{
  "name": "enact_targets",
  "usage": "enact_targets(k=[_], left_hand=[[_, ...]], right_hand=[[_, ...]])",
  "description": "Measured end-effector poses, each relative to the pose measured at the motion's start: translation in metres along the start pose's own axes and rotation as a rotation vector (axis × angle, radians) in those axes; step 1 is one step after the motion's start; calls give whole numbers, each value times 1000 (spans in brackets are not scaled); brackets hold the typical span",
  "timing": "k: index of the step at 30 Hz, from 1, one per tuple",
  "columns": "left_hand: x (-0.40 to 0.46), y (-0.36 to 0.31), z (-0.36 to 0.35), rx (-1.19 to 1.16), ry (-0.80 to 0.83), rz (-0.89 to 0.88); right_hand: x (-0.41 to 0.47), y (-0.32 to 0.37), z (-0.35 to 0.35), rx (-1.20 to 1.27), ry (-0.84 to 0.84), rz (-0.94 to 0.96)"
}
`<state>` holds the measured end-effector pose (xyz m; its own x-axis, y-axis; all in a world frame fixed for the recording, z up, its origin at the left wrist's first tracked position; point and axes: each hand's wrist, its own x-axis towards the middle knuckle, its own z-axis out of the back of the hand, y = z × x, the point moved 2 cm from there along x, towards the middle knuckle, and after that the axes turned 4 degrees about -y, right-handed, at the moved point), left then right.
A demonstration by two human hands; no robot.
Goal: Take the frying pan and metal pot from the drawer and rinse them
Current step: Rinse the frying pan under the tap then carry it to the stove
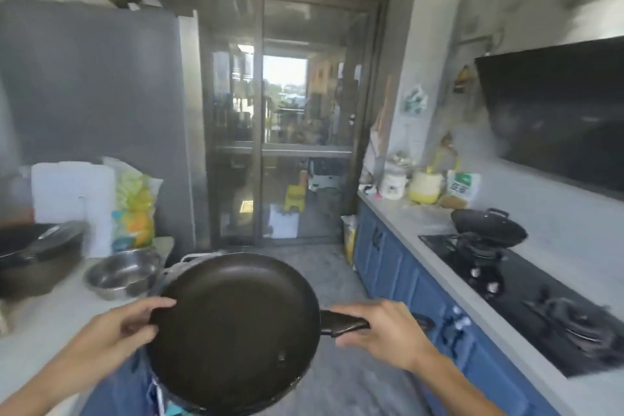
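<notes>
A black frying pan [236,328] is held level in mid-air between the two counters. My right hand [381,334] grips its black handle, which points right. My left hand [125,331] pinches the pan's left rim, thumb on top. Just behind the pan's far rim a metal pot [184,265] with a wire handle shows partly; most of it is hidden by the pan. The drawer is not visible.
On the left counter [50,324] stand a steel bowl [123,272], a dark lidded pot [37,257], white containers and a yellow bag. On the right are blue cabinets [398,267], a gas hob [526,297] bearing a black wok [488,226], and jars at the back. Glass doors stand ahead.
</notes>
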<state>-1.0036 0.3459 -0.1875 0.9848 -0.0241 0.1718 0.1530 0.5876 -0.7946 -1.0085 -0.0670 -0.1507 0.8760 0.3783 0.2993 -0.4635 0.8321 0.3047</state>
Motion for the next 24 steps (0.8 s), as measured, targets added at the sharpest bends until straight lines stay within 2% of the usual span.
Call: enact_targets(k=[4, 9, 14, 20, 24], left_hand=[[105, -70, -100, -32, 83, -123], [231, -130, -200, -49, 215, -200], [363, -152, -278, -58, 316, -238], [536, -156, -353, -43, 401, -346], [639, -165, -411, -60, 492, -332]], right_hand=[[-3, -107, 46, -28, -80, -168], [18, -221, 59, -43, -154, -400], [70, -313, 51, -69, -198, -538], [177, -418, 50, -150, -233, -650], [241, -493, 62, -169, -194, -747]])
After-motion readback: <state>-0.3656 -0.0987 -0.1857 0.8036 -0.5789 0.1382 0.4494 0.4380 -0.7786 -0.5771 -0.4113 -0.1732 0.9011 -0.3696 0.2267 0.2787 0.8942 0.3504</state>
